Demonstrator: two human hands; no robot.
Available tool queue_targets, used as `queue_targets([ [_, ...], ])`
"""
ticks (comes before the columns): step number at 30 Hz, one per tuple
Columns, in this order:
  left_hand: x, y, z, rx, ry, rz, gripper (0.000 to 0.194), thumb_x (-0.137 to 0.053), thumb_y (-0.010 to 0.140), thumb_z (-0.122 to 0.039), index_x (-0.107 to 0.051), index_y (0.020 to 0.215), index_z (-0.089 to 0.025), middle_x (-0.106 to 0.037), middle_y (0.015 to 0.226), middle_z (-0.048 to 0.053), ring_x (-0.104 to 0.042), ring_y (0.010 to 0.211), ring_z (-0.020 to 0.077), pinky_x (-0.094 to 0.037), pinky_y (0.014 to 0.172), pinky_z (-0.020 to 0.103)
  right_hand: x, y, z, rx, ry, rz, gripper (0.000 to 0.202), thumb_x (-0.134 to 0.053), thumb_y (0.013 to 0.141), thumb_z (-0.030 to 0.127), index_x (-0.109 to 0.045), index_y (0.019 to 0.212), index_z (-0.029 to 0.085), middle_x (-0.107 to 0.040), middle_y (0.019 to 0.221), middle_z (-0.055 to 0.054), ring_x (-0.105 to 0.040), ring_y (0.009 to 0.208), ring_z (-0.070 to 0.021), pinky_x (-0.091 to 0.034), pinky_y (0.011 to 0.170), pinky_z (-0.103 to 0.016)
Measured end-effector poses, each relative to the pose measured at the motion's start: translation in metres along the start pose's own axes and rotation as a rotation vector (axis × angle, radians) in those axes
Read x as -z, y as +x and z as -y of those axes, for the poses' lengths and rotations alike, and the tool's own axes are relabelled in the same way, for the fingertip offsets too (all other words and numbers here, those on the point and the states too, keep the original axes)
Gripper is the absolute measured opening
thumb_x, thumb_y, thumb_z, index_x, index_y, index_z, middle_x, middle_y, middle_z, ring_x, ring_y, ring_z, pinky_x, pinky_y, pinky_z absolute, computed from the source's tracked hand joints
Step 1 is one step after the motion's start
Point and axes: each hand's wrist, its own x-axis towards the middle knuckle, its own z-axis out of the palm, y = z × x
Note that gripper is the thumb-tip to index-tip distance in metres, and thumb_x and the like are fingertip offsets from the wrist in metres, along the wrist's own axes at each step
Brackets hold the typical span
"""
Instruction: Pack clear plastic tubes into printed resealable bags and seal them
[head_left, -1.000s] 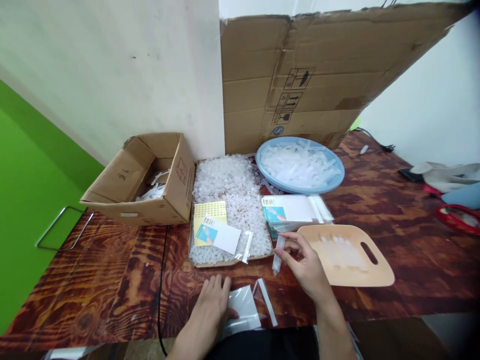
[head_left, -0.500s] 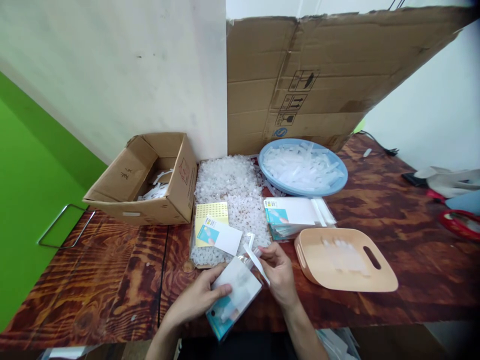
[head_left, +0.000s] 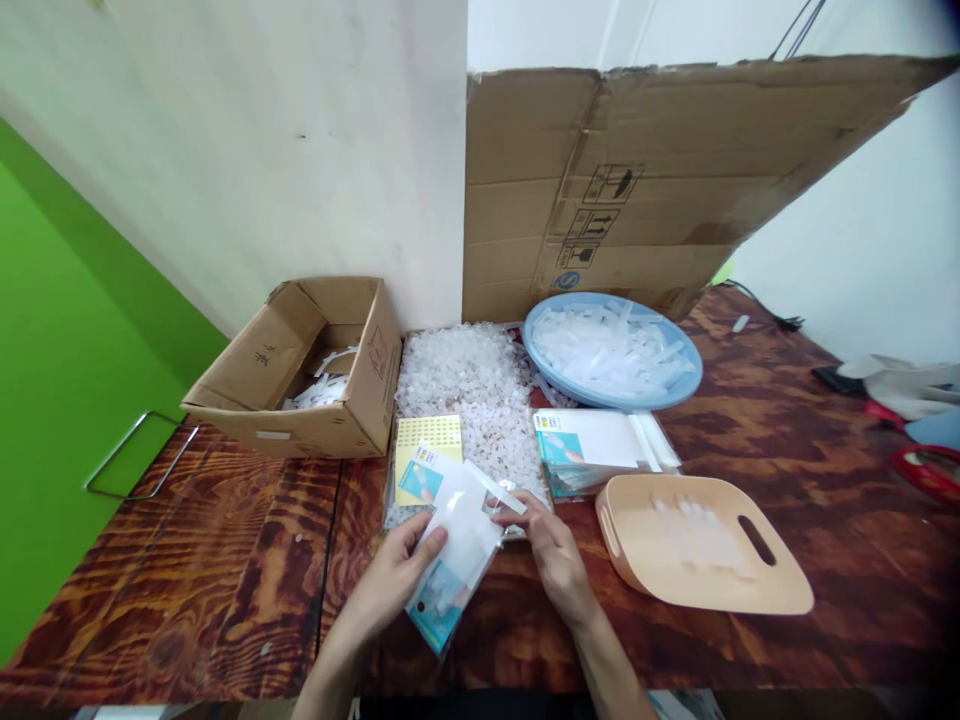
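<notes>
A clear plastic packet (head_left: pixel 457 550) with a blue-and-white card inside is tilted in front of me. My left hand (head_left: pixel 386 580) grips its left edge, thumb on top. My right hand (head_left: pixel 553 550) is closed, its fingers pinching the clear flap at the packet's upper end, where a white strip (head_left: pixel 499 490) runs along it. Just beyond the packet lies a loose blue-and-white card (head_left: pixel 424 477), partly covered by it. Under that card is a yellow sheet of small stickers (head_left: pixel 439 433). Both rest on a bed of small clear plastic pieces (head_left: pixel 465 365).
An open cardboard box (head_left: pixel 300 430) with white strips stands left. At the back right is a blue basin (head_left: pixel 536 365) of translucent strips. Stacked packets (head_left: pixel 592 440) lie before it, beside a beige tray (head_left: pixel 765 590) holding small clear pieces. A large cardboard sheet (head_left: pixel 675 170) leans behind.
The packet has moved up and away from me, now overlapping the loose card. The white strip, earlier hanging down across my right fingers, now lies along the packet's upper end. The view has tilted slightly.
</notes>
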Motion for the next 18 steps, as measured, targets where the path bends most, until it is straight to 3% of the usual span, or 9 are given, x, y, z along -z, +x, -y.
queue_targets([
  [2,0.001,0.002,-0.002,-0.013,-0.006,-0.010,0.049,-0.054,0.092,-0.061,-0.064,0.096,-0.013,-0.063,0.086,0.004,-0.054,0.077,0.0175,-0.043,0.067,0.024,-0.001,-0.001,0.000,0.003,-0.012,0.099,0.061,-0.028,0.101,0.062,-0.077,0.109,0.026,-0.064,0.130,-0.010,-0.057,0.123,-0.0322,-0.044,0.104,-0.046],
  [5,0.005,0.004,-0.009,-0.043,0.028,-0.012,0.049,-0.056,0.092,-0.059,-0.067,0.097,-0.012,-0.066,0.089,0.006,-0.057,0.079,0.0186,-0.045,0.068,0.025,-0.009,-0.004,0.001,0.024,-0.061,0.187,0.058,-0.033,0.100,0.064,-0.076,0.112,0.027,-0.067,0.124,-0.009,-0.055,0.125,-0.0320,-0.039,0.109,-0.046],
  [7,0.008,0.004,-0.017,-0.069,0.090,-0.083,0.048,-0.055,0.093,-0.057,-0.069,0.098,-0.012,-0.069,0.088,0.006,-0.060,0.078,0.0196,-0.047,0.066,0.025,-0.016,-0.004,0.001,0.033,-0.041,0.060,0.048,-0.042,0.099,0.059,-0.071,0.117,0.027,-0.068,0.121,-0.009,-0.059,0.117,-0.0300,-0.044,0.105,-0.044],
  [10,0.005,0.001,-0.031,-0.168,0.252,-0.354,0.039,-0.052,0.097,-0.049,-0.072,0.110,-0.017,-0.073,0.101,0.007,-0.066,0.089,0.0238,-0.052,0.075,0.029,-0.027,0.000,0.004,0.014,0.078,-0.229,0.040,-0.047,0.101,0.049,-0.058,0.131,0.026,-0.064,0.127,-0.011,-0.064,0.104,-0.0258,-0.052,0.093,-0.042],
  [12,-0.006,-0.003,-0.039,-0.315,0.448,-0.507,0.033,-0.053,0.099,-0.040,-0.069,0.123,-0.024,-0.069,0.124,0.008,-0.065,0.108,0.0269,-0.051,0.092,0.035,-0.033,0.004,0.010,0.022,0.152,-0.230,0.043,-0.051,0.099,0.048,-0.053,0.136,0.025,-0.062,0.129,-0.012,-0.064,0.105,-0.0262,-0.054,0.092,-0.042],
  [15,-0.031,-0.009,-0.043,-0.515,0.786,-0.468,0.039,-0.056,0.097,-0.026,-0.061,0.136,-0.031,-0.061,0.140,0.008,-0.059,0.122,0.0310,-0.047,0.103,0.046,-0.040,0.011,0.019,0.033,0.083,-0.175,0.042,-0.056,0.097,0.048,-0.056,0.132,0.024,-0.062,0.130,-0.012,-0.060,0.116,-0.0278,-0.050,0.100,-0.041],
  [18,-0.048,-0.014,-0.042,-0.579,0.908,-0.318,0.045,-0.058,0.095,-0.023,-0.057,0.139,-0.029,-0.062,0.138,0.009,-0.058,0.121,0.0335,-0.050,0.101,0.050,-0.039,0.018,0.018,-0.014,-0.051,-0.314,0.028,-0.053,0.099,0.046,-0.065,0.106,0.022,-0.069,0.106,-0.008,-0.063,0.103,-0.0251,-0.051,0.093,-0.036],
])
